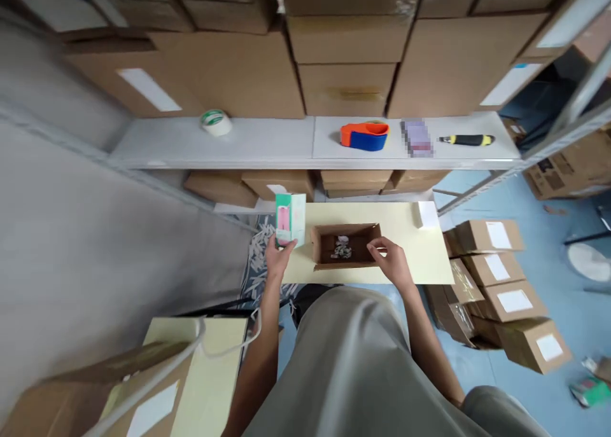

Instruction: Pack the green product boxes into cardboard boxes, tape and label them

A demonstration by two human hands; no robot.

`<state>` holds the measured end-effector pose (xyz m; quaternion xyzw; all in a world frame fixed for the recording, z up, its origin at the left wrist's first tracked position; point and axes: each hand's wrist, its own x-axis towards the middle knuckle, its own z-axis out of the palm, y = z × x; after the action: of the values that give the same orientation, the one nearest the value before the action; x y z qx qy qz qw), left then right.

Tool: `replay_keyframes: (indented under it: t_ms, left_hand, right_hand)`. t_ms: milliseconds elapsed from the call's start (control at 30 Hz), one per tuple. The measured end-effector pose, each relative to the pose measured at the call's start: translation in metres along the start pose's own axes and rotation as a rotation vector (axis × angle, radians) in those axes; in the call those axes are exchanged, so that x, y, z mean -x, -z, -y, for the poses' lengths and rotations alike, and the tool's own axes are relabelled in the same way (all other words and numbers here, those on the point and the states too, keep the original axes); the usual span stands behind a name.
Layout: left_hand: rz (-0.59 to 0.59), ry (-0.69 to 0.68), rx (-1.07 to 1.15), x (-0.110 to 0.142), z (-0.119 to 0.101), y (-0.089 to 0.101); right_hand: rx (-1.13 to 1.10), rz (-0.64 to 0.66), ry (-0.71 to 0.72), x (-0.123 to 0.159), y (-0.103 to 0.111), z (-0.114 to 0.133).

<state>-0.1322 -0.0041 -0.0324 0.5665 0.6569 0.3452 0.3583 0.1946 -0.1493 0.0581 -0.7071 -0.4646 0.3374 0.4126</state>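
Grey fabric is draping nearest; my left grip is pinching a green-and-white printed carton, long axis pointing away, left of an open brown cardboard box. My right grip, closure unclear, is sitting at the box's right end.

We cannot read the print on the upright green and white cardboard package left of centre, which hides part of the left hand's fingers. Near the middle, the pale, greenish pieces inside the open brown cardboard box are too small for us to identify. We see the purple rectangular item at upper right only as pixelated blocks. The frame's edge cuts off the brown cardboard carton at lower left.
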Motion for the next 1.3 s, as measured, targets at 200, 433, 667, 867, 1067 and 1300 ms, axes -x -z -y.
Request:
replay_keyframes:
  t_ms: [200, 433, 667, 867, 1067, 1300]
  left_hand:
    - [0.066, -0.075, 0.159, 0.045, -0.066, 0.029]
    - [0.405, -0.411, -0.127, 0.056, -0.101, 0.017]
    - [0.554, -0.479, -0.344, 0.032, -0.086, -0.025]
    - [0.598, -0.475, -0.506, 0.017, -0.06, -0.052]
    - [0.601, -0.502, -0.542, 0.013, -0.047, -0.059]
    - [0.373, -0.524, -0.466, 0.015, -0.048, -0.051]
  right_hand:
    - [0.004, 0.055, 0.146, -0.031, -0.006, 0.031]
    - [0.209, 0.119, 0.318, -0.027, 0.005, 0.028]
    - [0.317, 0.215, 0.065, -0.034, -0.009, -0.029]
    - [0.621, 0.238, 0.092, -0.045, -0.023, -0.04]
    - [0.784, 0.26, 0.099, -0.047, -0.025, -0.043]
    - [0.626, 0.004, 0.18, -0.046, -0.006, -0.071]
